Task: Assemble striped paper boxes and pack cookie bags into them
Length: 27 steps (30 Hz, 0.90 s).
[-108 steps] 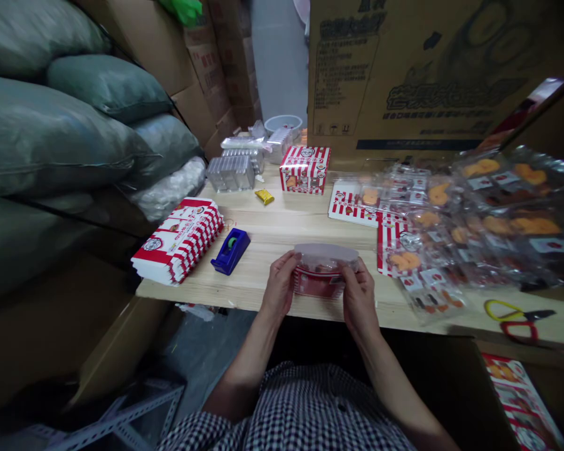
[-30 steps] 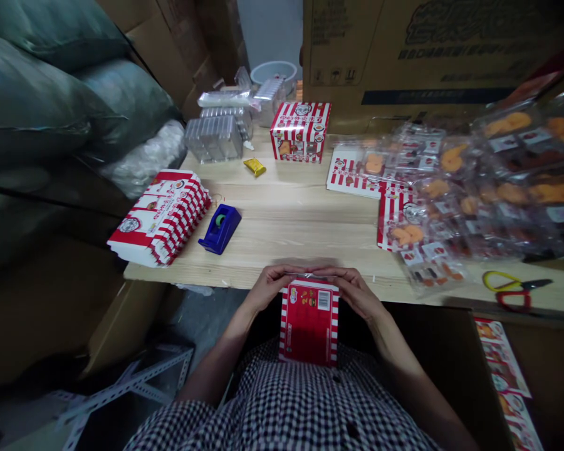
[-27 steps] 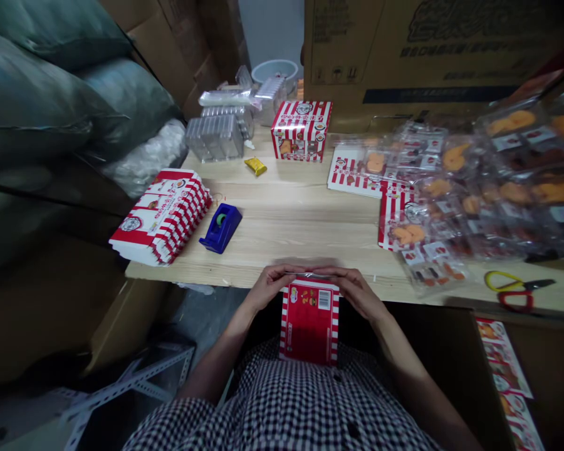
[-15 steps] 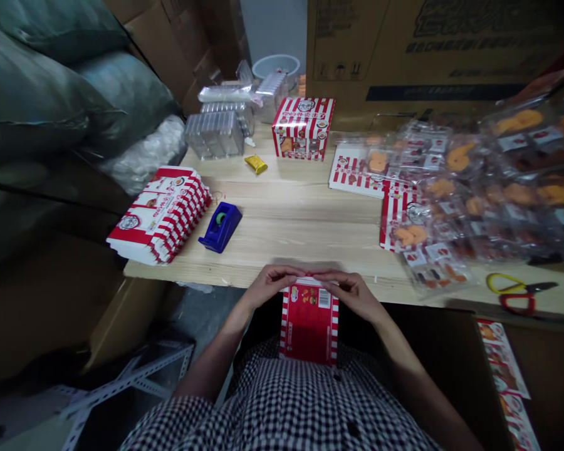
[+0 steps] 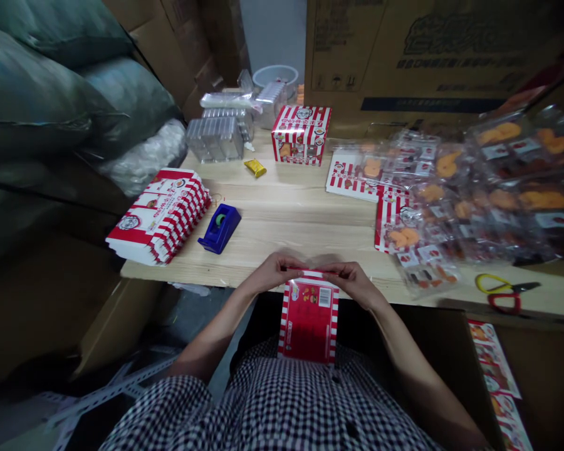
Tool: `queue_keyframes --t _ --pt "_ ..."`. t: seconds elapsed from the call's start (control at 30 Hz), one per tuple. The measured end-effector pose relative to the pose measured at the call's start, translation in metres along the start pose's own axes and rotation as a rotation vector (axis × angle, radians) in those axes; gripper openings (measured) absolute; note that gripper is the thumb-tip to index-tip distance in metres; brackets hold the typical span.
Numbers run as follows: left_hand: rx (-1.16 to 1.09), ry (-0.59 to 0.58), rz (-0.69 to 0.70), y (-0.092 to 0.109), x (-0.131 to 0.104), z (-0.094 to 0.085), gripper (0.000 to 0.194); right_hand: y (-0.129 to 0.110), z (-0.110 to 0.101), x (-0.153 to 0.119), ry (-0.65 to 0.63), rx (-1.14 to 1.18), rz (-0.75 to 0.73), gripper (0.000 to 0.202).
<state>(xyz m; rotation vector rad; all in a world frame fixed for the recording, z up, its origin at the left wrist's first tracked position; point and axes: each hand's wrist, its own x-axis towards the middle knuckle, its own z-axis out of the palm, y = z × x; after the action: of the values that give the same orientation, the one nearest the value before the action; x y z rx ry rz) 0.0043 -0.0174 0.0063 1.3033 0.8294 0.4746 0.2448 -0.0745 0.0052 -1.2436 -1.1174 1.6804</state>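
Observation:
A red box with white-striped edges and a barcode (image 5: 309, 319) stands against my checked shirt at the table's front edge. My left hand (image 5: 281, 272) pinches its far top edge at the left corner. At the right corner of that same edge, my right hand (image 5: 350, 280) grips with fingers bent over the flap. The box's far side is hidden from me. Left of my hands sits a blue tape dispenser (image 5: 220, 229), and beyond it a stack of flat red-and-white striped cartons (image 5: 162, 213).
An assembled striped box (image 5: 301, 134) stands at the back, near a small yellow packet (image 5: 255, 167) and clear plastic trays (image 5: 215, 139). Bagged toy food pieces (image 5: 455, 200) cover the right side. Yellow-and-red scissors (image 5: 505, 292) lie near the front edge. A large cardboard carton (image 5: 427, 62) rises behind.
Both hands stay on the box's top edge, with slight shifts of the fingers along the flap. The view has tilted a little; the things on the table have not moved.

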Motion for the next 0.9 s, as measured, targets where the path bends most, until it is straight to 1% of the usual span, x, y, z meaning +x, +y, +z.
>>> queue_keyframes --t 0.33,0.5,0.57,0.63,0.7,0.83,0.9 --pt "-0.029 -0.015 -0.022 0.008 0.004 -0.001 0.026 -0.006 0.001 0.006 -0.021 0.039 0.002 0.026" --pt "-0.004 -0.016 -0.025 0.008 0.001 0.000 0.023 -0.001 0.007 -0.002 -0.013 0.062 -0.011 0.022" --pt "0.001 -0.011 -0.029 0.007 0.000 0.001 0.023 0.001 0.007 -0.007 -0.021 0.068 0.005 0.023" --pt "0.004 -0.016 -0.033 0.007 0.000 0.001 0.023 0.000 0.002 -0.009 -0.058 0.082 0.037 0.026" --pt "0.006 -0.038 -0.034 0.009 0.001 0.001 0.024 -0.004 -0.007 -0.008 -0.119 0.072 0.063 0.029" --pt "0.029 -0.080 -0.044 0.017 0.004 -0.001 0.022 -0.016 -0.025 0.005 -0.264 -0.024 0.086 0.029" --pt "0.038 -0.088 -0.057 0.018 0.005 -0.002 0.021 -0.019 -0.028 0.011 -0.299 -0.040 0.089 0.029"
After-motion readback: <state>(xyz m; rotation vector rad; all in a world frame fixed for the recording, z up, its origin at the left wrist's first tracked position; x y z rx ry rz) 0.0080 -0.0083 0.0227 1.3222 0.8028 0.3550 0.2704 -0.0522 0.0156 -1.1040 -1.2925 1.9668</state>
